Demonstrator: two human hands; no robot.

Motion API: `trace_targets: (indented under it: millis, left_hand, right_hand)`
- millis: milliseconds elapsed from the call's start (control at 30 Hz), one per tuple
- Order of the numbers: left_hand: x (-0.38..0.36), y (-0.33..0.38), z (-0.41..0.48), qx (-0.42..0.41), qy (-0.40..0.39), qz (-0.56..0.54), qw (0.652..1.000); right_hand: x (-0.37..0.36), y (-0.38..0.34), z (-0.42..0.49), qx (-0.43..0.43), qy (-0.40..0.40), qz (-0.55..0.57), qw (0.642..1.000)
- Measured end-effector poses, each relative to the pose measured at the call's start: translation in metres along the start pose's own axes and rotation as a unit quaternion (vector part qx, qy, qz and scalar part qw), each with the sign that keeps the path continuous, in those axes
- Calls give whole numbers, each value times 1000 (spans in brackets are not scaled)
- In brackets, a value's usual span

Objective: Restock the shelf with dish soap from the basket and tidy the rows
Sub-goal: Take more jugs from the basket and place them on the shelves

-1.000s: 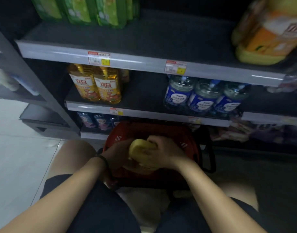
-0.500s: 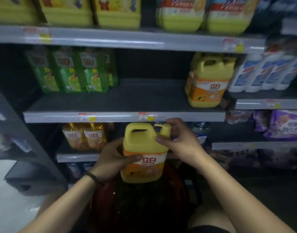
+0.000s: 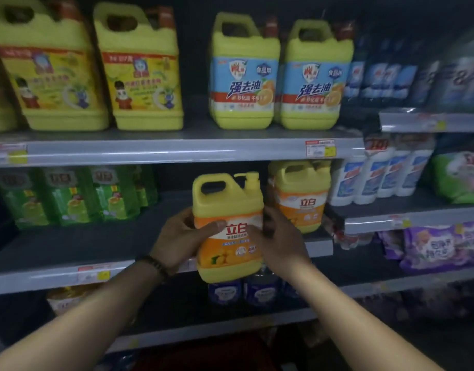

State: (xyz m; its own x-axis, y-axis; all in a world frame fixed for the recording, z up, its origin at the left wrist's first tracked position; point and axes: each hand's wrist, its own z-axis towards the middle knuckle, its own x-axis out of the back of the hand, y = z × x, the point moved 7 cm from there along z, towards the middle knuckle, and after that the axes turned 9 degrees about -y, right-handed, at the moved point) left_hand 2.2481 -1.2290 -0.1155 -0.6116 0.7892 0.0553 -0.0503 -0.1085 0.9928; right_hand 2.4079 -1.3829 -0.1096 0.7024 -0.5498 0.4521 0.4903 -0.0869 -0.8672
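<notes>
I have the yellow dish soap jug (image 3: pixel 228 228) up from the basket a second ago to the middle shelf (image 3: pixel 161 266), held in front of its edge beside the matching jug (image 3: pixel 300 196). My left hand (image 3: pixel 181 238) and right hand (image 3: pixel 280 241) clamp its sides. I judge only setting it down remains.

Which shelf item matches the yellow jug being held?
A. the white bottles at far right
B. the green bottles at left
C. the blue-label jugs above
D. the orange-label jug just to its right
D: the held jug and the jug on the shelf beside it share the yellow body and orange label.
</notes>
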Motion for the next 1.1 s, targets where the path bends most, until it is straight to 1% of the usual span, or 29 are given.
trace_targets:
  millis: [200,367,467,600,767,867,1000,1100]
  left_hand:
    - [4,-5,73,-1,-14,-16,1000]
    - [7,-18,119,-6,-49,1,999]
    - [7,-28,136,-11,-61,3,998]
    - [8,-33,155,5,-81,6,997]
    - [6,-33,159,-2,-51,61,997]
    - [6,-31,155,-4,-41,85,996]
    - [4,-29,142,-11,-30,154,988]
    - [9,-34,123,-9,6,256,967]
  right_hand:
    - [5,9,50,18,4,-10,1000]
    - [-2,27,72,5,-2,6,1000]
    - [-18,42,84,-25,-27,-36,999]
    - [-27,47,94,-72,-44,-31,996]
    - [-30,48,103,-93,-28,-57,994]
    - [-30,48,105,-97,-29,-53,993]
    - [-27,52,96,-90,-18,-26,995]
    - [-19,45,75,-80,-8,-39,996]
